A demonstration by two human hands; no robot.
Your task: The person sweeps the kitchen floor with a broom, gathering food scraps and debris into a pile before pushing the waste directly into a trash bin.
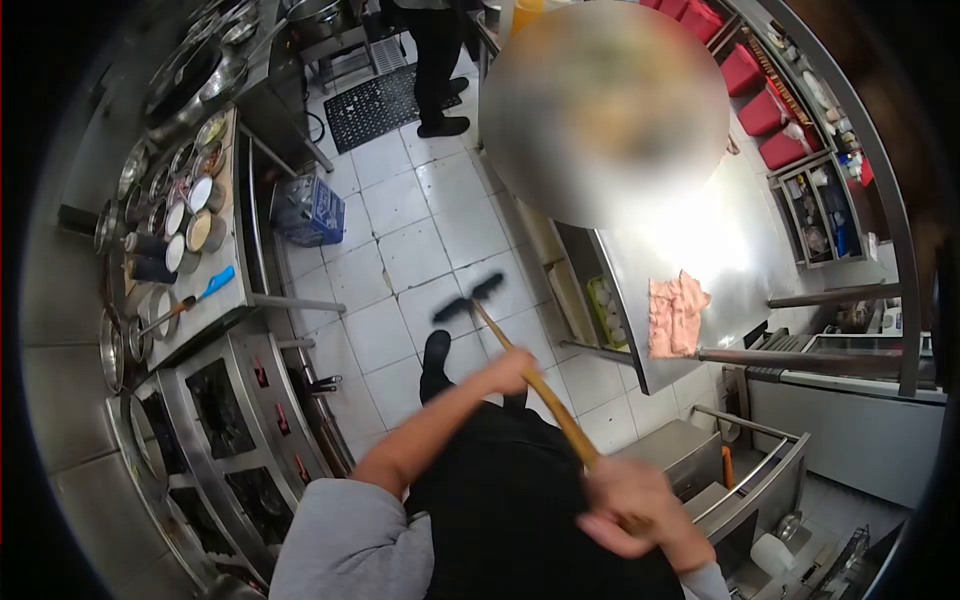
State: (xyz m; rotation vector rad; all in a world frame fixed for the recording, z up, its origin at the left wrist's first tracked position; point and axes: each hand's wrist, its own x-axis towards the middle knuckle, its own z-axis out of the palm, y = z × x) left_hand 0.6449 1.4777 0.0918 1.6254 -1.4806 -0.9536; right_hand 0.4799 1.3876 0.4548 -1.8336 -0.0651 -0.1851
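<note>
The left hand (pixel 510 370) was clenched around the smooth, round wooden shaft of a broom (pixel 545 397) near the centre of the view. The right hand (pixel 632 500) grasped the same shaft close to its upper end, at five o'clock. The shaft ran slantwise from there towards eleven o'clock. It ended in a narrow black brush head (pixel 468 298) that rested on the floor (pixel 400 200) of square, pale, glossy tiles with dark grout lines, just above a black shoe (pixel 436 350). At nine o'clock stood a stainless-steel stove (pixel 225 415) with dark square burner wells. Above it, a metal shelf held a cluster of round steel tubs (pixel 185 205), and a blue-handled tool (pixel 205 290) lay beside them. A blue plastic crate (pixel 308 210) with a lattice wall sat on the tiles at ten o'clock. A perforated black rubber mat (pixel 375 105) lay at eleven o'clock, with another person's dark trouser legs (pixel 438 60) beside it. At three o'clock a crumpled pink cloth (pixel 675 315) lay on a shiny steel counter (pixel 740 260). Red rectangular bins (pixel 760 110) were lined up at one o'clock.
</note>
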